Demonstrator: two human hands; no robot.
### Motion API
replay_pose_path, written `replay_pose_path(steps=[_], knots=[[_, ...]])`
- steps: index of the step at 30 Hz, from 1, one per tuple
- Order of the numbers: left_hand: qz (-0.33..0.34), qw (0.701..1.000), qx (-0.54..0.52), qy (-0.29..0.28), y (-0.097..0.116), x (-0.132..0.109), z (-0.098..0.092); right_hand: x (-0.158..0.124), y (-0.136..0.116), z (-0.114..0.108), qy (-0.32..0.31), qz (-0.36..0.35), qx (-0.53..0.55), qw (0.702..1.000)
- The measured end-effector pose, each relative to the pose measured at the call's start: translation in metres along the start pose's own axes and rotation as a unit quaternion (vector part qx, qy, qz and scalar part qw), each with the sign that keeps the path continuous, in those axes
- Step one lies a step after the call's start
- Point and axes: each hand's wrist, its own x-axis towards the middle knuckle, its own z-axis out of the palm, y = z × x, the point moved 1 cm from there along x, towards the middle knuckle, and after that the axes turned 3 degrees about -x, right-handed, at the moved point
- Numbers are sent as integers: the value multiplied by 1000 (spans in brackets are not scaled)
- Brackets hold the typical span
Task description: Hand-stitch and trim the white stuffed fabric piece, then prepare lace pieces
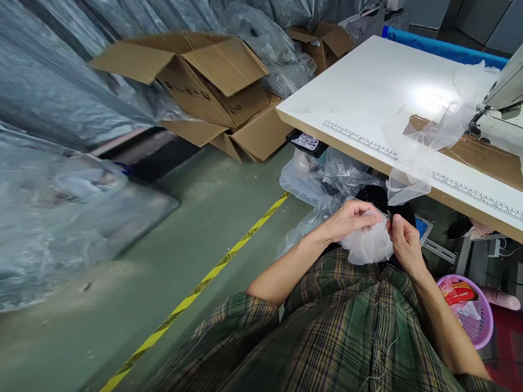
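Head view: left hand (352, 220) pinches white cloth (370, 246) beside a dark tool (389, 216) in the right hand (407, 243)

The cloth, sheer and bunched into soft folds, is held above the person's lap, near the table's (347, 92) near edge. The left hand has its thumb and fingers pressed together on the cloth's upper part, and the rest hangs below. The right hand, at the cloth's right side, has its fingers closed around the tool; only a small end shows, so its kind cannot be told.

On the table, to the far right, stands a sewing machine (504, 90), with a bright patch of light left of it. A sheer strip (443, 130) runs from near its needle area and droops over the near edge. Brown cardboard (486, 158) lies partly under the strip. A printed ruler (359, 142) follows the near edge.

Under the table's left end are a black tray (308, 144) and clear plastic bags (347, 174). To the near right, a pink basket (487, 324) holds a red packet (460, 294).

On the left, yellow-and-black tape (220, 265) crosses the green floor (196, 218) diagonally. Farther off sit an open carton (212, 92) and a smaller one. Loose threads (384, 337) lie on the plaid clothing (335, 343).
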Motion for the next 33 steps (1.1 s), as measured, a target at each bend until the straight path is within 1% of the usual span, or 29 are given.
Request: replay_pose_path(steps=[3, 4, 6, 8, 9, 10, 11, 12, 13, 14, 15, 16, 17, 18, 19, 20, 22, 24, 26, 27, 28, 30, 33], knots=[[4, 996, -61, 65, -2, -4, 3, -5, 7, 0, -20, 3, 89, 996], [2, 993, -84, 84, -4, -5, 4, -7, 8, 1, -24, -4, 99, 995], [-11, 988, -114, 103, -10, -9, 7, -10, 8, 3, -7, -11, 103, 995], [-4, 988, -99, 116, -17, -12, 8, -10, 8, 5, 26, 6, 118, 993], [22, 988, -65, 137, -19, -14, 7, -10, 8, 6, 41, 21, 134, 990], [67, 984, -9, 168, -21, -16, 6, -10, 8, 6, 47, 35, 151, 987], [126, 969, 66, 203, -22, -19, 5, -9, 8, 6, 46, 47, 166, 984], [191, 941, 151, 234, -22, -21, 4, -8, 8, 5, 42, 57, 177, 982], [254, 904, 234, 250, -20, -23, 4, -7, 8, 4, 39, 62, 186, 980], [309, 867, 306, 244, -18, -24, 4, -7, 8, 3, 35, 64, 192, 979], [351, 835, 360, 222, -17, -24, 5, -7, 7, 2, 34, 63, 199, 977], [380, 815, 394, 190, -15, -23, 7, -8, 7, 2, 33, 62, 203, 977], [397, 806, 411, 156, -14, -21, 9, -8, 7, 2, 35, 61, 206, 976], [404, 807, 412, 125, -14, -19, 11, -9, 7, 2, 37, 60, 207, 976], [403, 816, 402, 101, -14, -16, 13, -10, 7, 2, 41, 60, 205, 976], [394, 831, 382, 85, -15, -14, 15, -11, 6, 2, 45, 61, 200, 977], [363, 872, 322, 67, -17, -10, 20, -13, 5, 2, 50, 55, 183, 980], [303, 918, 248, 62, -16, -8, 22, -15, 3, 0, 44, 32, 154, 987], [218, 958, 177, 54, -14, -8, 22, -17, -1, -3, 34, -1, 114, 993], [174, 973, 146, 46, -11, -8, 20, -18, -3, -4, 29, -16, 94, 995], [133, 983, 119, 34, -8, -8, 18, -18, -6, -6, 25, -28, 76, 996], [72, 994, 80, 4, -2, -8, 14, -19, -10, -9, 18, -40, 52, 998], [24, 998, 48, -22, 6, -8, 8, -19, -13, -13, 1, -35, 39, 999]])
